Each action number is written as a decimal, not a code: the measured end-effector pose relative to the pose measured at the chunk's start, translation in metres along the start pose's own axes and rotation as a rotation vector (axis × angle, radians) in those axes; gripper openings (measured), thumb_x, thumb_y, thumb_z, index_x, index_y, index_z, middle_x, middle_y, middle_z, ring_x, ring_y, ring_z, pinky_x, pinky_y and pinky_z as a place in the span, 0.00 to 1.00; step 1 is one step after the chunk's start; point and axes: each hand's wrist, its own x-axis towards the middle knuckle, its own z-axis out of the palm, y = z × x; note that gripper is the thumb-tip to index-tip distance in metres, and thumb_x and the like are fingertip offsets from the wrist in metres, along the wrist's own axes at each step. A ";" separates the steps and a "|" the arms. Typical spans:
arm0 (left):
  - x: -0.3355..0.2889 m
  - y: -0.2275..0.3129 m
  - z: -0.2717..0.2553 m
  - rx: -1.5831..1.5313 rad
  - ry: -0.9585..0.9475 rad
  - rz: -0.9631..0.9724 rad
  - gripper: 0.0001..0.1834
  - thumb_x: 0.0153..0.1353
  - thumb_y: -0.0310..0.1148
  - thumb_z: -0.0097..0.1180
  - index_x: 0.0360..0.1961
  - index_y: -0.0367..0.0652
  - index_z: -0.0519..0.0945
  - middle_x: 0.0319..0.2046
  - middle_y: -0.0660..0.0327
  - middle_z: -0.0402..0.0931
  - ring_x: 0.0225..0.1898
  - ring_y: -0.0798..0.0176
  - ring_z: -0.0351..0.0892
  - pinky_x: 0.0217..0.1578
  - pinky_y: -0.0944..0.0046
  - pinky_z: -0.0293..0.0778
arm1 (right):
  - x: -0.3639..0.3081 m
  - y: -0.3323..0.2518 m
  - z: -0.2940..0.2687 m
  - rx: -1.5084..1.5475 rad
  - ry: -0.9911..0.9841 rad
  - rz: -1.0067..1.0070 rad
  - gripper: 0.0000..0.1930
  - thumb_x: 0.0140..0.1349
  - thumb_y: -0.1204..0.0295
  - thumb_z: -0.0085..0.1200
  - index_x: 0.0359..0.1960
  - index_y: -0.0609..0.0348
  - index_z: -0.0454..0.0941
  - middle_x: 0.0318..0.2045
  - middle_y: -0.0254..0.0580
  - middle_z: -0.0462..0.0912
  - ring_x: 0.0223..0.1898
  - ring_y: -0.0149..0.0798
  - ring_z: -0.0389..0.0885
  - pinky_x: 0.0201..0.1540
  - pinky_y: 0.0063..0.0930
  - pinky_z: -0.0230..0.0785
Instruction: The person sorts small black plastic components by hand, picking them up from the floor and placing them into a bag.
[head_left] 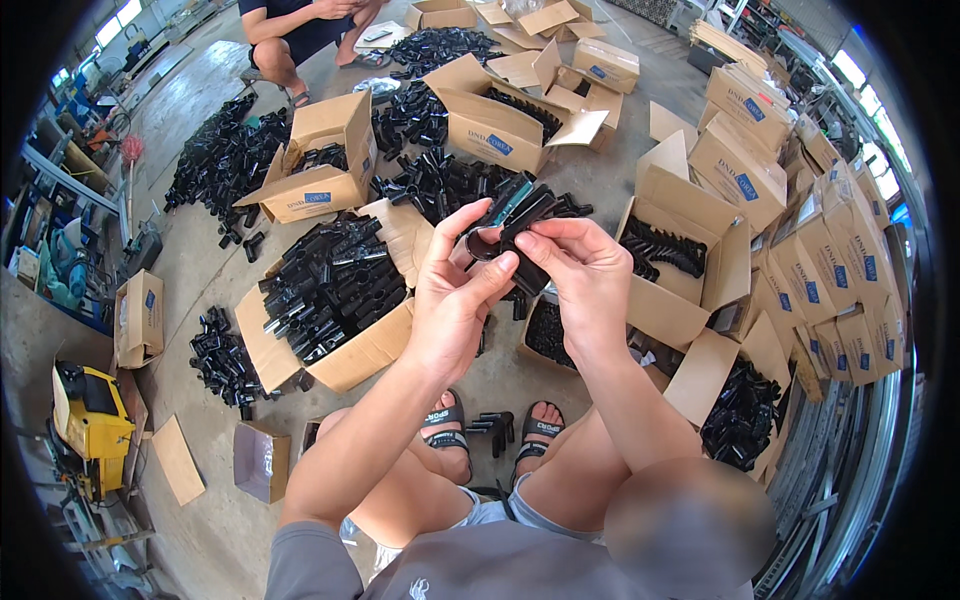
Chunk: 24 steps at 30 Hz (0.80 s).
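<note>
Up in front of my chest, both hands hold glossy black tubular pipe fittings (530, 212), with a round open end towards my left palm. My left hand (452, 275) grips from the left, thumb and fingers around the open end. From the other side, my right hand (585, 265) pinches the black piece between thumb and fingers. Whether this is one fitting or two pressed together, I cannot tell. Just left of my hands, an open carton (365, 355) is heaped with similar black fittings. To the right, another open carton (675, 295) has black fittings in rows.
Loose black fittings lie in piles (225, 150) across the floor. A few fittings (490, 432) sit between my feet. Stacked cartons (830, 260) stand at right beside long metal profiles (850, 480). A yellow machine (95, 430) stands at left. Another person (290, 45) sits at the far left.
</note>
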 end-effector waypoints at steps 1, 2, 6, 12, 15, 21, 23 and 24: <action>0.000 0.000 0.001 0.002 0.003 0.000 0.32 0.64 0.19 0.63 0.67 0.56 0.72 0.52 0.64 0.74 0.41 0.76 0.77 0.43 0.72 0.77 | -0.001 0.000 0.000 0.008 0.006 -0.001 0.07 0.60 0.84 0.66 0.39 0.68 0.83 0.38 0.45 0.89 0.39 0.30 0.87 0.45 0.21 0.80; 0.000 -0.001 0.001 0.003 0.006 -0.001 0.32 0.64 0.19 0.63 0.67 0.56 0.72 0.52 0.63 0.74 0.40 0.77 0.77 0.43 0.72 0.77 | -0.001 0.000 -0.001 0.015 0.013 -0.003 0.07 0.60 0.84 0.66 0.39 0.68 0.83 0.38 0.46 0.89 0.39 0.30 0.87 0.45 0.21 0.80; 0.000 -0.003 0.000 -0.006 -0.004 0.003 0.32 0.64 0.19 0.63 0.67 0.55 0.72 0.52 0.63 0.74 0.39 0.77 0.76 0.42 0.73 0.76 | -0.001 0.001 -0.002 -0.010 0.035 0.009 0.07 0.60 0.84 0.66 0.39 0.67 0.84 0.38 0.45 0.89 0.39 0.30 0.87 0.46 0.21 0.80; 0.002 -0.002 0.000 0.009 -0.034 -0.030 0.33 0.63 0.19 0.64 0.67 0.55 0.72 0.52 0.64 0.73 0.39 0.76 0.76 0.43 0.71 0.77 | -0.001 0.004 -0.007 0.044 0.013 -0.013 0.07 0.60 0.83 0.67 0.39 0.67 0.84 0.38 0.44 0.89 0.39 0.29 0.87 0.46 0.21 0.80; 0.002 0.000 0.001 0.051 -0.034 -0.034 0.32 0.63 0.19 0.64 0.66 0.54 0.72 0.51 0.64 0.73 0.39 0.76 0.75 0.44 0.71 0.77 | -0.004 0.004 -0.005 0.072 0.052 -0.013 0.07 0.60 0.82 0.67 0.39 0.66 0.84 0.38 0.44 0.89 0.39 0.28 0.86 0.45 0.21 0.79; 0.005 0.002 0.002 0.021 -0.020 -0.038 0.26 0.64 0.21 0.64 0.61 0.51 0.74 0.49 0.61 0.75 0.45 0.70 0.80 0.49 0.65 0.82 | -0.002 0.007 -0.005 0.013 0.086 0.031 0.07 0.61 0.81 0.67 0.39 0.66 0.85 0.38 0.43 0.89 0.38 0.27 0.86 0.44 0.21 0.79; 0.006 0.001 0.001 0.045 -0.007 -0.032 0.24 0.64 0.21 0.64 0.60 0.51 0.75 0.48 0.61 0.76 0.47 0.68 0.81 0.48 0.63 0.84 | -0.004 0.007 -0.004 0.017 0.093 0.035 0.07 0.61 0.82 0.67 0.40 0.67 0.85 0.37 0.43 0.89 0.38 0.28 0.86 0.44 0.21 0.79; 0.006 0.002 0.000 0.058 0.000 -0.028 0.23 0.65 0.22 0.64 0.59 0.50 0.76 0.48 0.61 0.76 0.48 0.67 0.81 0.48 0.62 0.85 | -0.004 0.007 -0.003 0.019 0.095 0.038 0.07 0.61 0.82 0.67 0.41 0.67 0.85 0.37 0.43 0.89 0.38 0.28 0.86 0.44 0.21 0.79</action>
